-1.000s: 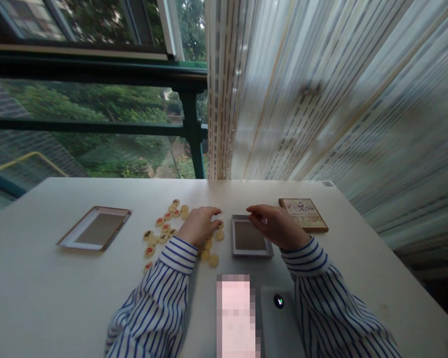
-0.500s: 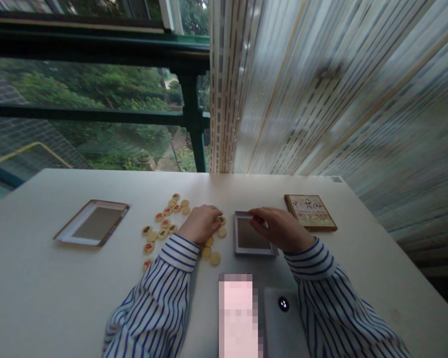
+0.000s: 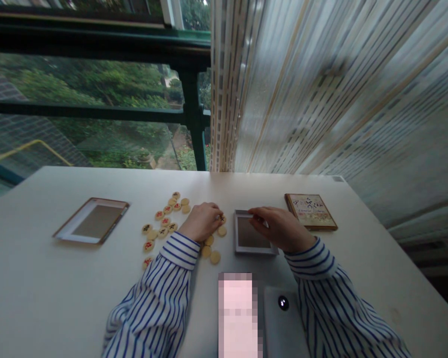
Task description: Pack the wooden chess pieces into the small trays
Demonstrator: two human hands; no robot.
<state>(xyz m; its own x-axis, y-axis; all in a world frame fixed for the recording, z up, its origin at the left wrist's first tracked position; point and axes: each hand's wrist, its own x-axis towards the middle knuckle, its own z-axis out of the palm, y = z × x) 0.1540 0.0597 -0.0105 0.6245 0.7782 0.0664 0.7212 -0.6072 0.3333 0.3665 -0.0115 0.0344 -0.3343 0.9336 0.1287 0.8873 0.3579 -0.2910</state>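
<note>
My left hand (image 3: 201,222) is closed, its fingertips pinching a round xiangqi piece (image 3: 223,219) with a black character. Another xiangqi piece (image 3: 222,230), face down, lies just below those fingertips. My right hand (image 3: 283,229) reaches over a small open grey box (image 3: 238,243) from its right side. The fingers of that hand are pinched together above the box; what they hold, if anything, is hidden. Further pale wooden pieces, some with red characters (image 3: 166,222), are scattered around and left of my left wrist.
At the left lies a box lid (image 3: 63,235) with its hollow side up. A decorated flat case (image 3: 310,211) with Chinese characters sits beyond my right hand. Nearest me are a blurred pink rectangle (image 3: 236,318) and a grey device (image 3: 281,333) with a round black spot.
Both hands stay almost where they were, over the same piece and box. The whole view has shifted very slightly.
</note>
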